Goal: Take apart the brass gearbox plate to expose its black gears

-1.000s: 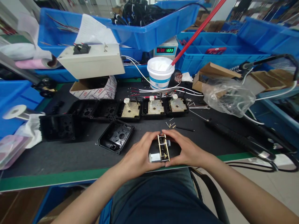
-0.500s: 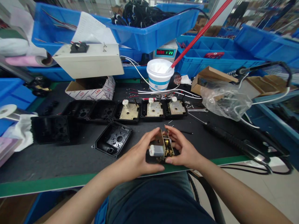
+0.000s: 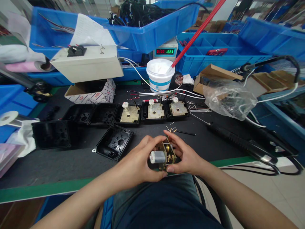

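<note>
Both my hands hold a small brass gear motor assembly [image 3: 164, 155] with a silver cylindrical motor, just above the near edge of the black mat. My left hand [image 3: 135, 163] cups it from the left and below. My right hand [image 3: 185, 156] grips its right side with thumb and fingers. An open black plastic housing [image 3: 113, 142] lies tilted on the mat just left of my hands. Behind, three black housings fitted with brass plates and white shafts [image 3: 153, 110] stand in a row, with empty black housings [image 3: 91, 114] to their left.
A white bucket [image 3: 160, 74] with a red rod stands at the back, beside a green digital display [image 3: 165, 51]. Blue bins line the back and sides. A beige box [image 3: 88, 63], cardboard boxes, a plastic bag [image 3: 230, 98], a black screwdriver tool [image 3: 234, 140] and loose pins surround the mat.
The motor assembly has been turned in my hands from edge-on to tilted, the silver motor now pointing left. My hands stayed near the mat's front edge.
</note>
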`<control>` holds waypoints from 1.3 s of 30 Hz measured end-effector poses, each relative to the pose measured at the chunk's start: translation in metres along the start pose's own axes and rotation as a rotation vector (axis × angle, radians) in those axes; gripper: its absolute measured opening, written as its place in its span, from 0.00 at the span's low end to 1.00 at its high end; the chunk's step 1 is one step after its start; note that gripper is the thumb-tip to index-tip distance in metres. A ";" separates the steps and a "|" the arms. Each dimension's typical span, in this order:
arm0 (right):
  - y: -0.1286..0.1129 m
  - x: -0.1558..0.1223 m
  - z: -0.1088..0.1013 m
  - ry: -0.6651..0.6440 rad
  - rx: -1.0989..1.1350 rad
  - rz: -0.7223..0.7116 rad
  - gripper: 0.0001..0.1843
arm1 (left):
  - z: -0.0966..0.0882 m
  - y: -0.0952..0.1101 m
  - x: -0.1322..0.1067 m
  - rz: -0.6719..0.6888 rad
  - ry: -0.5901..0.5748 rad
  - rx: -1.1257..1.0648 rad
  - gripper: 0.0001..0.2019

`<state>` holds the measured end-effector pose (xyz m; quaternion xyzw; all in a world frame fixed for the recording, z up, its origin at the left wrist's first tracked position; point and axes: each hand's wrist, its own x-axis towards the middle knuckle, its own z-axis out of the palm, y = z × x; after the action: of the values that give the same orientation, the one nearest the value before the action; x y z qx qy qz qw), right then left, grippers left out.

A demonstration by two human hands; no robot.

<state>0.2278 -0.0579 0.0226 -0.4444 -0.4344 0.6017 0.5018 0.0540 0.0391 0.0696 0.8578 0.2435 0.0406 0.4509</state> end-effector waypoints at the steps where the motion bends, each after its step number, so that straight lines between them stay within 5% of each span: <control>1: 0.000 0.000 0.000 0.002 0.004 0.004 0.52 | 0.001 0.000 0.000 0.008 0.004 0.008 0.39; 25: 0.008 0.002 0.002 0.020 0.123 -0.062 0.51 | -0.012 0.013 0.000 -0.104 -0.102 -0.101 0.42; 31: 0.006 0.000 0.004 0.021 0.043 0.004 0.54 | -0.003 0.009 -0.004 -0.078 0.005 -0.180 0.36; 39: 0.014 -0.002 0.005 0.035 -0.057 -0.125 0.48 | -0.005 0.013 -0.003 -0.037 -0.015 -0.078 0.33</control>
<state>0.2198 -0.0615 0.0108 -0.4410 -0.4695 0.5485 0.5331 0.0553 0.0352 0.0831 0.8351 0.2544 0.0352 0.4865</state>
